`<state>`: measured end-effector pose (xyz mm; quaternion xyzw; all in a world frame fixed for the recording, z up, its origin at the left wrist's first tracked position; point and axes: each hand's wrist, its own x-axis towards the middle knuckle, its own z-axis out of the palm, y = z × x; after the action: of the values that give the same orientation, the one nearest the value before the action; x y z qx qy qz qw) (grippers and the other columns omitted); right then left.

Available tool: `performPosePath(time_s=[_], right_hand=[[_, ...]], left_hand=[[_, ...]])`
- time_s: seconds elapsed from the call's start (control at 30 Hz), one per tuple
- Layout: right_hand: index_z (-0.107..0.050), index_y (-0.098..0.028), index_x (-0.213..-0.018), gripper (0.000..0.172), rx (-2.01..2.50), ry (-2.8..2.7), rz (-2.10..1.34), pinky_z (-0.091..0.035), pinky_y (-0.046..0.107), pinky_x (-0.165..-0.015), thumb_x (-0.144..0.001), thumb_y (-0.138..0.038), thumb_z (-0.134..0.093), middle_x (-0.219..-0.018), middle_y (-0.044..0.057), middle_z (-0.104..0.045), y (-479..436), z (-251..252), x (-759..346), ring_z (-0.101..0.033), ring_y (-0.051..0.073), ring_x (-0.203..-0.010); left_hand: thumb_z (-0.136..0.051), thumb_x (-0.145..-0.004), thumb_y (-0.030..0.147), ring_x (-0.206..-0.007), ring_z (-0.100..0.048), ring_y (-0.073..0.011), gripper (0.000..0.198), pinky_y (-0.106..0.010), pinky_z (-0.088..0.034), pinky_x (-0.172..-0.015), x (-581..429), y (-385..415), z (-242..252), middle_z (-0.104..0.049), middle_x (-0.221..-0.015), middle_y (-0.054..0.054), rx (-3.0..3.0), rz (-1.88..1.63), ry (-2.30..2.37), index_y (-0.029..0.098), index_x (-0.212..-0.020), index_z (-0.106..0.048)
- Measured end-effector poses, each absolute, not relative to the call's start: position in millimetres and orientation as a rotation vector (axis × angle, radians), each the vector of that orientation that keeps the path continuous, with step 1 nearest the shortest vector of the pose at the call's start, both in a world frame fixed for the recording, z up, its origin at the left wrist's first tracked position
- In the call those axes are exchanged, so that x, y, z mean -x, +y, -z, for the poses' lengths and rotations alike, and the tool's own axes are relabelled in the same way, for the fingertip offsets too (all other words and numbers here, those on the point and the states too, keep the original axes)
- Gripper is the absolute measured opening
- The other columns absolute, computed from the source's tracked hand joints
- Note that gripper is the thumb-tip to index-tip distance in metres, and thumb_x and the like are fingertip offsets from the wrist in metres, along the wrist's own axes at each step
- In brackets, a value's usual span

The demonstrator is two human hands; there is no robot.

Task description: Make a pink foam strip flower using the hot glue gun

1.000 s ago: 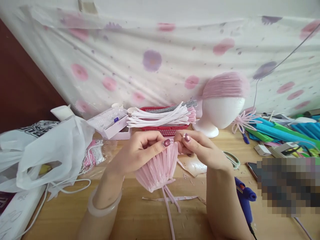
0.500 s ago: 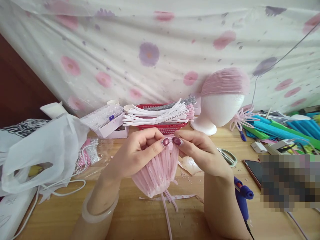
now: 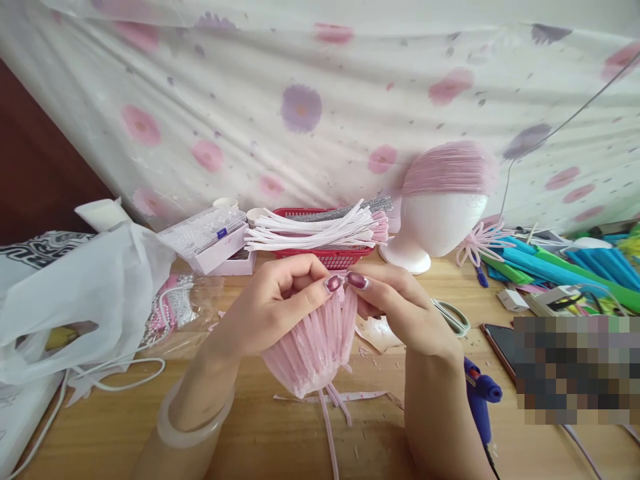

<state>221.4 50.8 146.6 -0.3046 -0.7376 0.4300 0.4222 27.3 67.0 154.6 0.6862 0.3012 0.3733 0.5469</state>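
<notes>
Pinching the upper edge, the left hand (image 3: pixel 277 310) holds the pink piece (image 3: pixel 315 347), which hangs between the hands, over the table (image 3: pixel 280 447); the right hand (image 3: pixel 417 317), its thumb farther off a second ago, has closed in and pinches that same edge, apparently bringing both grips onto one spot

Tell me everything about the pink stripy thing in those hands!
The pink piece is a curved fan of many narrow strips, side by side, soft-looking. They draw together at its lower end, which looks pale and a bit shiny. A few loose strips trail below. The left hand and right hand pinch its top edge over the wooden table, hiding some of its upper part.
</notes>
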Motion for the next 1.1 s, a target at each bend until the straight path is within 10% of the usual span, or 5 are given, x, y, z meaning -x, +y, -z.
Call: performPosePath(time_s=[0.6,0.87,1.1], right_hand=[[-0.053,-0.019,-0.080,0.046,0.754,-1.749,-1.204,-0.026,0.026,-0.051,-0.101,-0.057,-0.038,-0.065,-0.005,-0.037,53.2,-143.6,-220.4,-0.030,0.011,-0.055],[-0.050,-0.017,-0.133,0.078,0.548,-2.199,-1.315,-0.047,0.039,-0.095,-0.080,-0.072,-0.060,-0.121,0.014,-0.061,61.2,-151.2,-230.1,-0.058,0.026,-0.111],[-0.063,-0.015,-0.086,0.034,0.723,-2.429,-1.416,-0.049,0.023,-0.059,-0.094,-0.047,-0.058,-0.070,0.003,-0.068,65.6,-146.6,-226.6,-0.061,0.013,-0.063]], left_hand=[[-0.063,-0.090,0.029,-0.051,-0.043,-0.0050,0.022,-0.015,-0.031,-0.047,-23.3,74.0,-150.6,-0.054,-0.060,0.005,-1.373,-1.028,0.597,0.018,-0.071,-0.063],[-0.068,-0.085,0.036,-0.049,-0.043,-0.0058,0.025,-0.016,-0.032,-0.046,-18.8,84.0,-145.9,-0.052,-0.058,0.004,-1.161,-1.147,0.596,0.017,-0.069,-0.062],[-0.070,-0.083,0.038,-0.052,-0.046,-0.0058,0.025,-0.015,-0.033,-0.048,-19.2,76.1,-150.4,-0.055,-0.060,0.004,-1.187,-1.217,0.664,0.017,-0.072,-0.065]])
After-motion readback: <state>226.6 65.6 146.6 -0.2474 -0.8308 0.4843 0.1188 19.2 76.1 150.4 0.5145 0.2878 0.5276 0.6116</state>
